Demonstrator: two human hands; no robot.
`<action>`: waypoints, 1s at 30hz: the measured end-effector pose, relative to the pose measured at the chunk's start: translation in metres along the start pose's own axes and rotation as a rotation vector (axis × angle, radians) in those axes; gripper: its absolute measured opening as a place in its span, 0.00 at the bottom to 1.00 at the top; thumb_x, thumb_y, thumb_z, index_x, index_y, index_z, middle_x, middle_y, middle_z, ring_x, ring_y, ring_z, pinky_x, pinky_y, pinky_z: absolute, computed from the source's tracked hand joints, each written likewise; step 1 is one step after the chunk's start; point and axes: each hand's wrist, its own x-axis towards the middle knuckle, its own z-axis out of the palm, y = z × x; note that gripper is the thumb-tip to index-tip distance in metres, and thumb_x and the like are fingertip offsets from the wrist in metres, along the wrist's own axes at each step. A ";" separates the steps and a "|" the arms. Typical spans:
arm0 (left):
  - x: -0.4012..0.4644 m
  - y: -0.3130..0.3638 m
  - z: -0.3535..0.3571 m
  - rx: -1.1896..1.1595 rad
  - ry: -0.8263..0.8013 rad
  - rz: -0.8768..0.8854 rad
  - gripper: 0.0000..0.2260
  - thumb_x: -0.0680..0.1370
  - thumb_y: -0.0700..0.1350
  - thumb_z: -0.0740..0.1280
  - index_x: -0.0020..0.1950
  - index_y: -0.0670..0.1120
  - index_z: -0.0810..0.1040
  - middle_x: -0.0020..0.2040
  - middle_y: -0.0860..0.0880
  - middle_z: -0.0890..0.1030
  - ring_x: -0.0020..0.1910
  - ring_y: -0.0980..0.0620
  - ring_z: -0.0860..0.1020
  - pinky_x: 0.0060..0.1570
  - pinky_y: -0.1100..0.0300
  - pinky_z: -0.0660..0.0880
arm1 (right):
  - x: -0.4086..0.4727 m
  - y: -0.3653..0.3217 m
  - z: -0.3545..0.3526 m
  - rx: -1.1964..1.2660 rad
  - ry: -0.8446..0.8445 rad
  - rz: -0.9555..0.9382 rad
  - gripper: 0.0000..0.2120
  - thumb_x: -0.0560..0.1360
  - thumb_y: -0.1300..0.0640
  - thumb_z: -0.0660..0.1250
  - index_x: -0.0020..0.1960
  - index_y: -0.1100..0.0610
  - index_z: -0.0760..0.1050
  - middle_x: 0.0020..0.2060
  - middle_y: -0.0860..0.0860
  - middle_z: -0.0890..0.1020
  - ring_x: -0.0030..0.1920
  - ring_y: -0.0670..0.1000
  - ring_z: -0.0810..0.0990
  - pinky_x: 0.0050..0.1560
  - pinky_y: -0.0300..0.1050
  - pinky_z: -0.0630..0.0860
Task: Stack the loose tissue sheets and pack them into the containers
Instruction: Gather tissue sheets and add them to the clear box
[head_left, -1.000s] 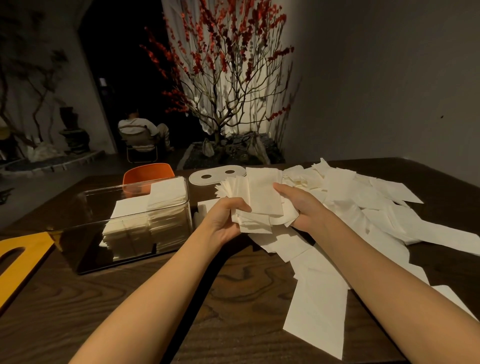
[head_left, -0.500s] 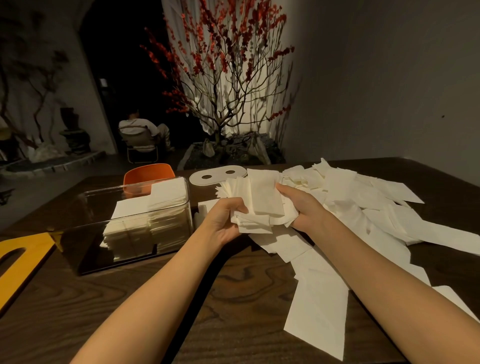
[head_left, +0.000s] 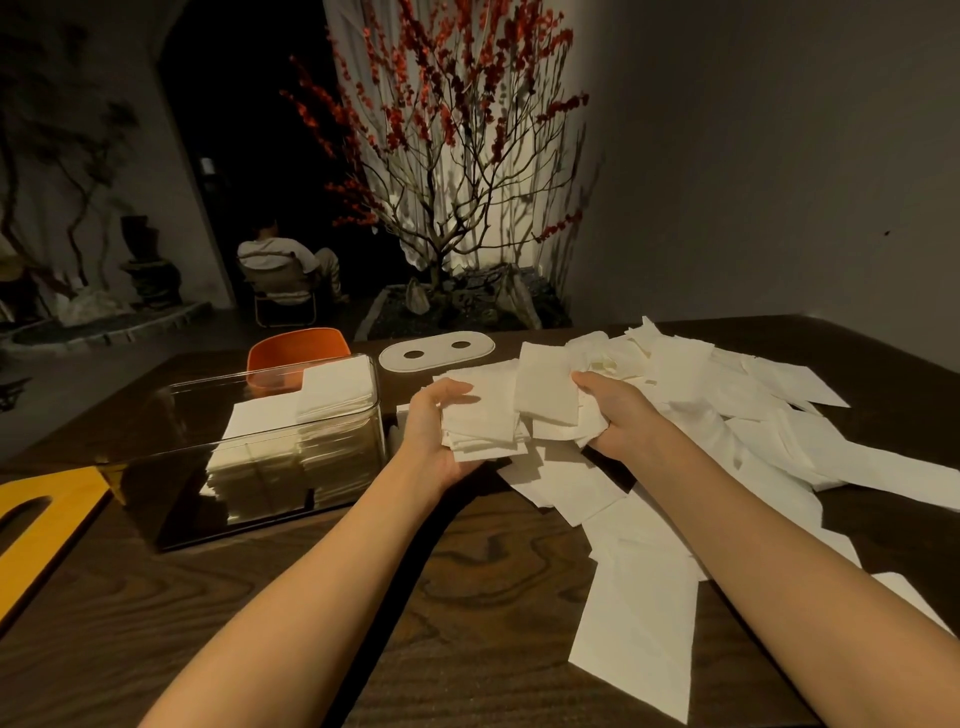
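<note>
My left hand and right hand both grip the tissue bundle, which has spread wider between them than a second ago. It needs squaring before going into the half-filled clear container beside it on the surface.
</note>
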 end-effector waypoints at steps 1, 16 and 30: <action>0.001 -0.001 0.000 0.020 0.017 -0.012 0.12 0.69 0.37 0.62 0.52 0.44 0.72 0.54 0.40 0.78 0.56 0.38 0.76 0.56 0.44 0.73 | -0.002 0.000 0.001 -0.011 -0.031 -0.004 0.13 0.77 0.60 0.67 0.61 0.59 0.74 0.50 0.56 0.82 0.49 0.57 0.82 0.57 0.56 0.78; -0.003 -0.001 0.002 0.173 0.015 -0.146 0.08 0.75 0.40 0.59 0.54 0.45 0.68 0.50 0.40 0.76 0.48 0.41 0.77 0.35 0.54 0.80 | -0.010 -0.005 0.003 -0.150 -0.064 -0.097 0.14 0.77 0.60 0.66 0.62 0.55 0.70 0.48 0.54 0.80 0.47 0.55 0.80 0.44 0.52 0.79; -0.014 0.005 0.010 0.043 0.034 0.060 0.11 0.74 0.41 0.56 0.54 0.45 0.71 0.50 0.41 0.76 0.47 0.45 0.74 0.43 0.52 0.74 | -0.012 -0.006 0.005 -0.402 0.126 -0.303 0.20 0.80 0.60 0.62 0.71 0.55 0.65 0.59 0.53 0.76 0.51 0.51 0.75 0.38 0.39 0.74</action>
